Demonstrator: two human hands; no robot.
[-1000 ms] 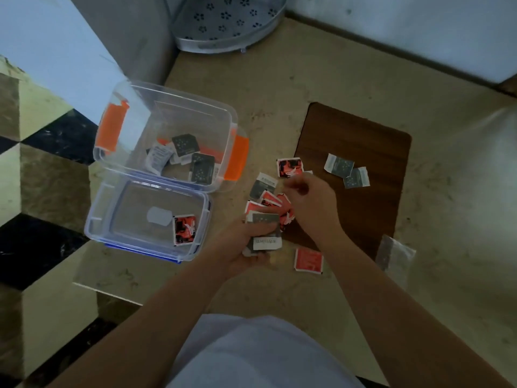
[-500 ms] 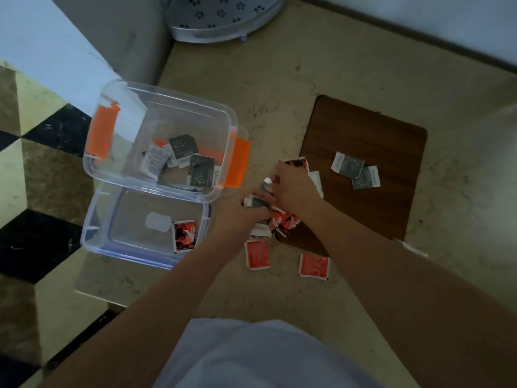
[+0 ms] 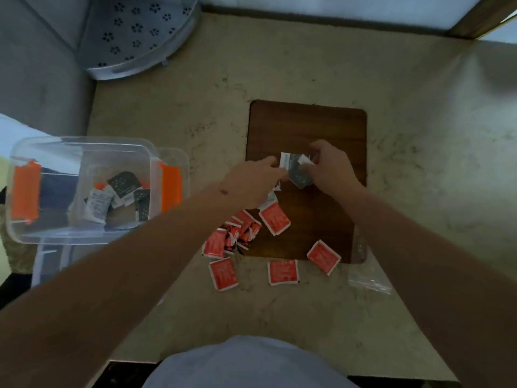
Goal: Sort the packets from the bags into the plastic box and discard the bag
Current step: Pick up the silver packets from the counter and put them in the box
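Observation:
Over the brown wooden board [image 3: 307, 121], my left hand [image 3: 251, 183] and my right hand [image 3: 330, 166] meet on grey packets [image 3: 296, 172] with white ends. My right hand pinches one of them; my left hand holds more packets, partly hidden under its fingers. Several red packets [image 3: 275, 219] lie loose on the board's near edge and on the counter below it. The clear plastic box [image 3: 81, 189] with orange clips stands at the left and holds several grey and white packets. An empty clear bag [image 3: 366, 281] lies at the board's near right corner.
The box's lid [image 3: 47, 259] lies below the box, mostly hidden by my left arm. A white perforated rack [image 3: 140, 32] stands at the back left. The beige counter [image 3: 419, 163] ends at a dark edge near my body.
Both hands have moved from the packet pile up and right onto the board and have taken hold of the grey packets there. The camera view has shifted, so the box sits further left.

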